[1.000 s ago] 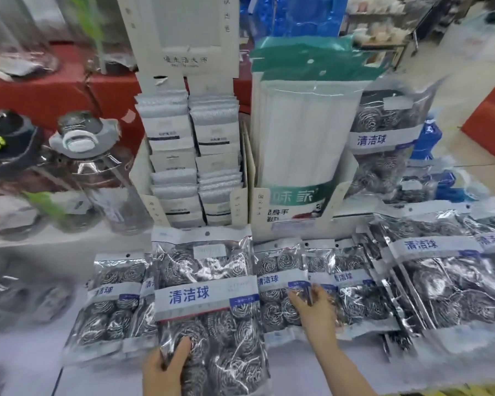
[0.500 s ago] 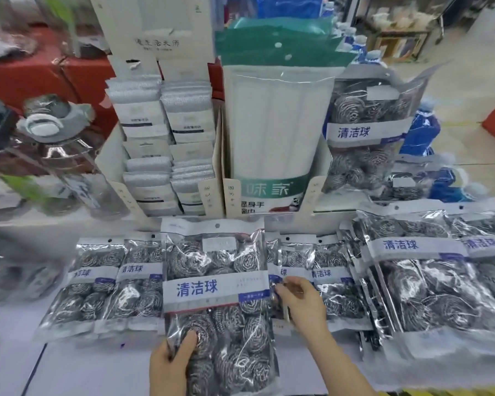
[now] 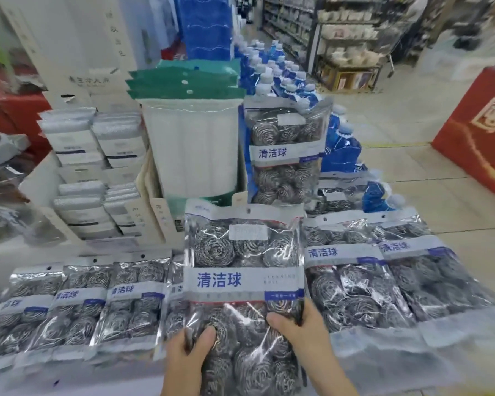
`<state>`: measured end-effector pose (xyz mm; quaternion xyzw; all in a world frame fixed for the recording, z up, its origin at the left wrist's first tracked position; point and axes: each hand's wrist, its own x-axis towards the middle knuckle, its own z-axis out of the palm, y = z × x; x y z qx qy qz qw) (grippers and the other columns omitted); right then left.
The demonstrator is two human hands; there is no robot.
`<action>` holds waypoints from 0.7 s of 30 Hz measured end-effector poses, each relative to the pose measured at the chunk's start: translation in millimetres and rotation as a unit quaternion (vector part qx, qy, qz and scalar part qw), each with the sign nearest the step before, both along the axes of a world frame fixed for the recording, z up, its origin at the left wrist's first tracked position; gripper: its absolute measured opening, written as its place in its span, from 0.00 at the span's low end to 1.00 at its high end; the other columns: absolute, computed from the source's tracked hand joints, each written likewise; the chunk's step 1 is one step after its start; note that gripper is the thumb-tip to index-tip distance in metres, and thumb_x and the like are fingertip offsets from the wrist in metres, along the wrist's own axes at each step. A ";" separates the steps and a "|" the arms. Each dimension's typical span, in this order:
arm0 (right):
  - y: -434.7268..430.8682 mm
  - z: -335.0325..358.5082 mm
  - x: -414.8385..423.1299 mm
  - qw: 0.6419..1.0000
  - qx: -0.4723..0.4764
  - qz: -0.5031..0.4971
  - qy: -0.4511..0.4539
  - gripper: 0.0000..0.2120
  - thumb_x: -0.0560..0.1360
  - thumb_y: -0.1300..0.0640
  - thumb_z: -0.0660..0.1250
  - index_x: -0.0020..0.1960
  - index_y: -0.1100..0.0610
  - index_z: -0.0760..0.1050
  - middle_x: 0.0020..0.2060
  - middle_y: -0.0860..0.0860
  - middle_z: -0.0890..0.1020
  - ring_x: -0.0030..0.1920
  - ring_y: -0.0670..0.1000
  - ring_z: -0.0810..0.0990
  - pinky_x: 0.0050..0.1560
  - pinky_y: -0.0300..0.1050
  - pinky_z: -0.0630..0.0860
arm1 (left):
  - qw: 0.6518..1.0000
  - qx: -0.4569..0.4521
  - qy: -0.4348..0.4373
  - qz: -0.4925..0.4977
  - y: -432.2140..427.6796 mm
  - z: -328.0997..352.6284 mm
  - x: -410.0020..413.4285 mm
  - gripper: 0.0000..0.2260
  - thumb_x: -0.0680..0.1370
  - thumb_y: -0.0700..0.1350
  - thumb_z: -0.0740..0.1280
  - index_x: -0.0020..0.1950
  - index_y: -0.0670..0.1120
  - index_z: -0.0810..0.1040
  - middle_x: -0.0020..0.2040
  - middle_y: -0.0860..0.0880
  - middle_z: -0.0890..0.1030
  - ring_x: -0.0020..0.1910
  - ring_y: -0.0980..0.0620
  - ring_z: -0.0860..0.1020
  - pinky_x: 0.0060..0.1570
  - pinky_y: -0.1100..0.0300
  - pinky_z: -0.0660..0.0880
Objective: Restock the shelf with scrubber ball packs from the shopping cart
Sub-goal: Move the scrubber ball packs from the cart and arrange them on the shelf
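A large clear pack of steel scrubber balls (image 3: pixel 242 270) with a white and blue label is held upright in front of me over the white shelf (image 3: pixel 26 250). My left hand (image 3: pixel 190 358) grips its lower left part, thumb on the front. My right hand (image 3: pixel 303 335) grips its lower right edge. Small scrubber packs (image 3: pixel 77 307) lie in a row on the shelf to the left. Larger packs (image 3: pixel 355 281) lie flat to the right. One more large pack (image 3: pixel 286 150) stands upright behind. The shopping cart is out of view.
Behind the packs stand a cardboard box of white cloth rolls with green tops (image 3: pixel 192 144) and boxes of grey sponges (image 3: pixel 92 178). Blue bottles (image 3: pixel 280 78) line the back right. A red display (image 3: pixel 480 132) stands on the tiled floor at right.
My right hand left the small packs and took hold of the large pack's right edge. The pack has shifted right and my view has turned to the right.
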<state>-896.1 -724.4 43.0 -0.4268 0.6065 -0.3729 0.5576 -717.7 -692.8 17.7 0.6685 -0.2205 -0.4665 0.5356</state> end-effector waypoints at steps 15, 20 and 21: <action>-100.6 94.5 -100.7 0.977 -0.197 0.017 0.084 0.13 0.69 0.57 0.74 0.44 0.46 0.70 0.40 0.41 0.79 0.39 0.38 0.76 0.31 0.25 0.70 | 0.976 -0.129 -0.114 -0.135 -86.2 90.6 -93.1 0.08 0.72 0.42 0.70 0.42 0.46 0.71 0.34 0.53 0.73 0.29 0.61 0.73 0.27 0.74 0.69; -136.9 97.7 -102.0 0.964 -0.231 -0.012 0.129 0.14 0.68 0.54 0.75 0.50 0.48 0.73 0.42 0.44 0.79 0.42 0.42 0.77 0.39 0.36 0.71 | 0.961 -0.141 -0.160 -0.175 -131.4 106.0 -87.9 0.14 0.71 0.46 0.72 0.53 0.51 0.71 0.48 0.52 0.79 0.46 0.55 0.78 0.43 0.64 0.76; -144.1 95.5 -102.7 0.962 -0.231 -0.015 0.144 0.14 0.68 0.53 0.75 0.50 0.49 0.73 0.43 0.44 0.79 0.42 0.43 0.76 0.40 0.38 0.71 | 0.958 -0.140 -0.171 -0.181 -138.9 107.6 -88.4 0.15 0.71 0.45 0.72 0.54 0.51 0.71 0.49 0.52 0.78 0.46 0.57 0.78 0.42 0.66 0.74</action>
